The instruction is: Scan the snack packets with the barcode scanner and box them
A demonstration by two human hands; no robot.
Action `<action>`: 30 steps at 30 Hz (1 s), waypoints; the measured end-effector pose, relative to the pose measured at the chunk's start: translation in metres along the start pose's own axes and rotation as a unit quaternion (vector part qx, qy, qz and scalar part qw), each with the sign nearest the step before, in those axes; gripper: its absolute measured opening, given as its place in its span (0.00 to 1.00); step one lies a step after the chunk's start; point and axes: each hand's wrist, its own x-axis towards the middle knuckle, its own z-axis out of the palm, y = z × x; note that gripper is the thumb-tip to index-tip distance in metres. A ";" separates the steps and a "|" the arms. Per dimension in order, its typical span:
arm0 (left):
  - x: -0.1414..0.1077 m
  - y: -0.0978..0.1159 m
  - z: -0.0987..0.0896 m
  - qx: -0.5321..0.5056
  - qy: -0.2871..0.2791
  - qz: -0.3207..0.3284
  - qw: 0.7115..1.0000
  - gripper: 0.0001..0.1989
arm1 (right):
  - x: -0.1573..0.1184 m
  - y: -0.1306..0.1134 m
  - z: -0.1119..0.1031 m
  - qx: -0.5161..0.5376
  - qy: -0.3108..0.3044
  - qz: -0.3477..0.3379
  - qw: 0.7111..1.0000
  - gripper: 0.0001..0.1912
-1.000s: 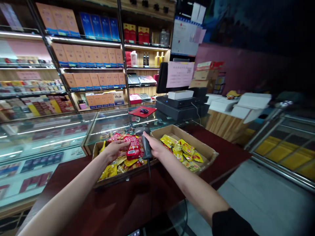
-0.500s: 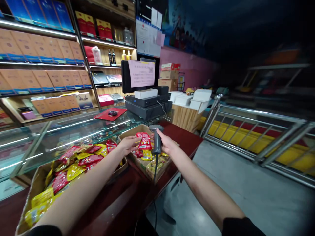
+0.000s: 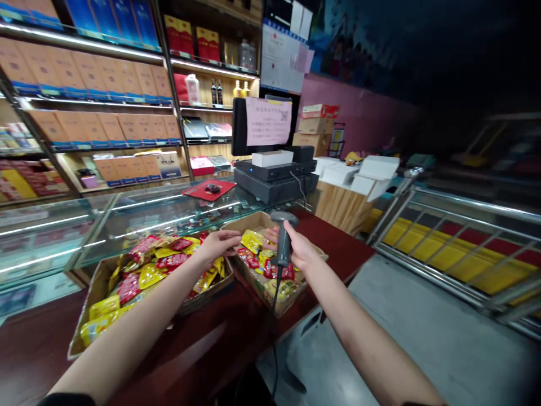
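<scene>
My right hand [image 3: 301,247] grips a dark grey barcode scanner [image 3: 284,248] by its handle, upright above a cardboard box [image 3: 243,223]. A cable hangs down from the scanner. Yellow and red snack packets lie in that box, a yellow packet [image 3: 252,241] near its left side. My left hand [image 3: 220,247] is over the box's left edge, fingers stretched out, with nothing seen in them. Beneath my left forearm stands a second cardboard box [image 3: 78,332], heaped with yellow and red snack packets [image 3: 152,275], partly hidden by the arm.
Both boxes stand on a dark red counter [image 3: 203,344]. Behind them runs a glass display case [image 3: 139,217] with a red mat [image 3: 203,190] and a mouse on it. A monitor [image 3: 239,127] stands farther back. A metal railing [image 3: 473,206] is on the right.
The red packet my left hand held up by the scanner has left the fingers, and the hand has drawn back a little to the left. The scanner stays in my right hand. The view has shifted left.
</scene>
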 end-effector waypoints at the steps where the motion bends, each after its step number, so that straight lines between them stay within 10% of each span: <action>1: -0.013 0.003 -0.014 0.022 0.011 0.019 1.000 0.22 | -0.001 0.007 0.013 -0.002 -0.022 0.006 1.000 0.14; 12: -0.128 -0.024 -0.157 0.216 0.231 0.061 0.947 0.15 | -0.009 0.111 0.123 -0.135 -0.154 0.007 0.979 0.13; 19: -0.139 -0.061 -0.143 0.257 0.300 0.120 0.911 0.15 | -0.011 0.164 0.113 -0.349 -0.091 -0.132 0.923 0.22; 30: -0.109 -0.072 -0.125 0.339 0.345 0.083 0.871 0.18 | -0.013 0.171 0.112 -0.438 -0.060 -0.157 0.883 0.27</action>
